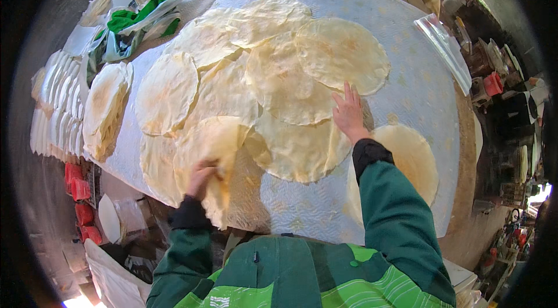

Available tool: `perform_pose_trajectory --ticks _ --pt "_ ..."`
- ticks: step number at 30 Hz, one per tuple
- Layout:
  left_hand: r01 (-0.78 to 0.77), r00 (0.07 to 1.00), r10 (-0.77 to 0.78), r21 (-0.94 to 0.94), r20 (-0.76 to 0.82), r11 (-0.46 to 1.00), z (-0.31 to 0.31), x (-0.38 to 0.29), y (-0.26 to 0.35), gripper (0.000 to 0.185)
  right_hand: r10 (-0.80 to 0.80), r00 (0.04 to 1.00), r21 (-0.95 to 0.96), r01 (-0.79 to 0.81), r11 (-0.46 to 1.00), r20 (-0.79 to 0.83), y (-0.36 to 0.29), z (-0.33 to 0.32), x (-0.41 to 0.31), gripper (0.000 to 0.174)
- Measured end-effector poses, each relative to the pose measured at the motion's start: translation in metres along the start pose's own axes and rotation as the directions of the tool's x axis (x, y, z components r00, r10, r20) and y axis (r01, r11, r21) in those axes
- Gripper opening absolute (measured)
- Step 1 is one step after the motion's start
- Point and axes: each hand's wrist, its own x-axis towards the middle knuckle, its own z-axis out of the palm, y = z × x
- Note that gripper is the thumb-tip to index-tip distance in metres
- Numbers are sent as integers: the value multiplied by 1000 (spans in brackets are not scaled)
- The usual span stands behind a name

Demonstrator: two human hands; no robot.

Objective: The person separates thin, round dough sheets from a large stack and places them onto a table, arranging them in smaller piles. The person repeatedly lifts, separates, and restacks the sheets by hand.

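Observation:
Several thin round flatbreads (290, 77) lie overlapping across a table with a pale blue patterned cover (296, 207). At the near left edge my left hand (205, 177) grips a flatbread (213, 142), whose right side is lifted and casts a shadow on the cover; the fingers are partly blurred. My right hand (350, 115) has its fingers spread, the tips at the lower edge of the upper right flatbread (344, 55). Beneath my right forearm, another flatbread (409, 159) lies partly hidden.
At the left stand a stack of folded flatbreads (104, 107) and rows of packed ones (59, 103). A green and white cloth or bag (135, 20) lies at the back left, clear plastic sheets (444, 50) at the right edge. Red containers (83, 203) are below left.

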Motion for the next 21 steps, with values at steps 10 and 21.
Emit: perform_pose_trajectory --ticks 10,21 --pt "-458 881 471 337 46 823 -77 60 252 32 -71 993 -26 69 997 -91 -46 -25 48 37" --pt "-774 474 648 632 596 -15 183 193 168 34 -222 969 179 201 963 111 -122 10 -32 32"
